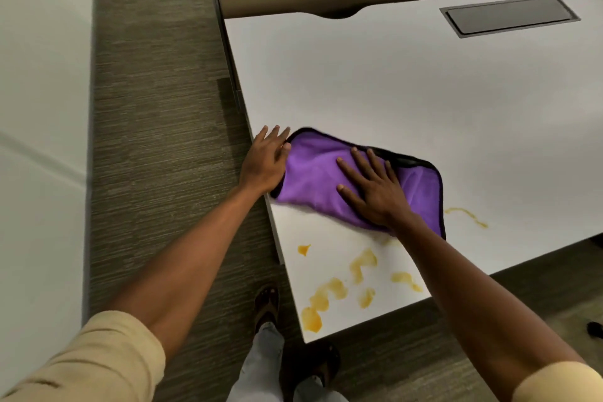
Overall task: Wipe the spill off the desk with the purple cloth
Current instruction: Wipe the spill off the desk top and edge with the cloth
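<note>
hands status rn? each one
Left hand: open, fingers touching the purple cloth edge.
Right hand: open, pressing flat on the cloth.

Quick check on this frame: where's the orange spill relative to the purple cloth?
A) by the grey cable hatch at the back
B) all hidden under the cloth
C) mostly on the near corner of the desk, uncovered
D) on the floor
C: the orange spill lies in bare patches on the near corner of the desk, closer to the person than the purple cloth, which the right hand presses flat.
</note>
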The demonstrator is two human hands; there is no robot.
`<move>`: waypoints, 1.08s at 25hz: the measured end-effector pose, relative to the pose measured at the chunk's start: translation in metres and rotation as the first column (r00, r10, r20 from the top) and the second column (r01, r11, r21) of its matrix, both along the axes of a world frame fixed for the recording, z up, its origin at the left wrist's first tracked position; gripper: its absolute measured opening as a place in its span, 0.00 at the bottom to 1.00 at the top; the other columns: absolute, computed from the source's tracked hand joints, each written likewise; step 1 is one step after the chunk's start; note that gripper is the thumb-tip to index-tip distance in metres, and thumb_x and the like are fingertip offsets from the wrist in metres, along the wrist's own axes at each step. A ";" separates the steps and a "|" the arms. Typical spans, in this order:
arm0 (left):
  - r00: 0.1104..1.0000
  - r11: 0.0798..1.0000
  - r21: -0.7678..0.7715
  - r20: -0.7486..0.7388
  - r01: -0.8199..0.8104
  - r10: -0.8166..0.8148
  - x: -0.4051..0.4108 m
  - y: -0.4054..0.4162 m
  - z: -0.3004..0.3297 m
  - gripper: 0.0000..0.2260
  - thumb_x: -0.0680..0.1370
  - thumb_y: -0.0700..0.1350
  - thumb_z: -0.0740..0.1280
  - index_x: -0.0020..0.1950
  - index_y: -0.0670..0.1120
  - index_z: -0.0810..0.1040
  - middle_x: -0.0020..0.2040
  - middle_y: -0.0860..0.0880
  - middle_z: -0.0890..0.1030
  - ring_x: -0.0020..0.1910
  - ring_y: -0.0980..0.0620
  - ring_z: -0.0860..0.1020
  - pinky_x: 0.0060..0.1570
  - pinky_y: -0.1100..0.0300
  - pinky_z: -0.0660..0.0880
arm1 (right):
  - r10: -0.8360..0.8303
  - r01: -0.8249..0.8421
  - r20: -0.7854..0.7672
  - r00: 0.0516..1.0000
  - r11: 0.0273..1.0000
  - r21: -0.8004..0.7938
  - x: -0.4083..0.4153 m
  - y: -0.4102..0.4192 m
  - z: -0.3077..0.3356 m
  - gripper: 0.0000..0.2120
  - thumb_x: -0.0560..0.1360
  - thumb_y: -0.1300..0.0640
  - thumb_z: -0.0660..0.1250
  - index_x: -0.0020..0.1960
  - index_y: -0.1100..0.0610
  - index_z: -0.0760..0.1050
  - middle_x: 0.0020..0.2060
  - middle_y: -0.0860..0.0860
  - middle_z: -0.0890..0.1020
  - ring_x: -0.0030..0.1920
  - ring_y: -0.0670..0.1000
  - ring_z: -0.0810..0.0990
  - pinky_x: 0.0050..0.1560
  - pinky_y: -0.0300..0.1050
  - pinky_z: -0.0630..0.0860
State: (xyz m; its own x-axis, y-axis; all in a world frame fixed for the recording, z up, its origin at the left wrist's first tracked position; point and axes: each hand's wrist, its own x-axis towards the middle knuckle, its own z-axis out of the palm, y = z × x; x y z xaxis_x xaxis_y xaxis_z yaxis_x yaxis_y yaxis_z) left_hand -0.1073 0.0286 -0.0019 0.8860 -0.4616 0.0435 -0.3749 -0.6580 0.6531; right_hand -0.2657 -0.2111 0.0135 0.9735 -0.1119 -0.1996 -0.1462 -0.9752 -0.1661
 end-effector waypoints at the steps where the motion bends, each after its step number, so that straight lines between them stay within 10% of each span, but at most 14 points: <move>1: 0.999 0.996 -0.076 -0.018 -0.043 0.042 -0.001 0.004 0.000 0.22 0.85 0.53 0.54 0.77 0.47 0.70 0.77 0.43 0.70 0.79 0.45 0.62 0.77 0.52 0.60 | -0.081 0.081 -0.001 0.997 0.997 0.007 0.008 0.004 -0.001 0.31 0.82 0.30 0.46 0.83 0.34 0.46 0.85 0.44 0.46 0.85 0.54 0.42 0.82 0.64 0.43; 13: 0.996 0.998 -0.054 0.092 0.016 -0.011 -0.014 0.000 -0.010 0.23 0.83 0.47 0.51 0.76 0.41 0.69 0.79 0.39 0.65 0.80 0.40 0.59 0.79 0.44 0.51 | 0.261 -0.259 0.057 0.964 0.965 -0.039 -0.047 0.079 -0.017 0.28 0.83 0.33 0.39 0.83 0.34 0.45 0.85 0.46 0.48 0.85 0.56 0.46 0.80 0.68 0.42; 19: 0.988 0.947 -0.286 -0.091 -0.147 0.125 -0.025 -0.007 -0.004 0.30 0.83 0.60 0.50 0.82 0.46 0.59 0.81 0.46 0.62 0.81 0.50 0.57 0.79 0.61 0.42 | -0.207 0.205 0.052 0.977 0.977 0.055 -0.017 0.105 -0.009 0.30 0.83 0.33 0.44 0.83 0.35 0.43 0.85 0.47 0.46 0.85 0.55 0.41 0.81 0.67 0.39; 23: 0.995 0.977 -0.189 -0.003 -0.098 0.099 -0.027 -0.003 -0.010 0.32 0.77 0.59 0.68 0.76 0.44 0.70 0.77 0.43 0.70 0.80 0.46 0.61 0.80 0.49 0.54 | -0.079 0.074 0.067 0.995 0.994 0.076 -0.044 0.103 -0.015 0.31 0.82 0.32 0.44 0.83 0.35 0.40 0.85 0.47 0.44 0.85 0.57 0.42 0.81 0.69 0.43; 27: 0.994 0.981 -0.163 -0.012 -0.109 0.108 -0.027 0.004 -0.006 0.28 0.79 0.57 0.64 0.75 0.43 0.72 0.75 0.42 0.72 0.78 0.46 0.65 0.79 0.51 0.57 | 0.058 -0.058 0.022 0.998 0.998 0.017 -0.021 0.074 -0.004 0.32 0.78 0.25 0.45 0.80 0.28 0.42 0.85 0.43 0.46 0.83 0.60 0.50 0.76 0.71 0.54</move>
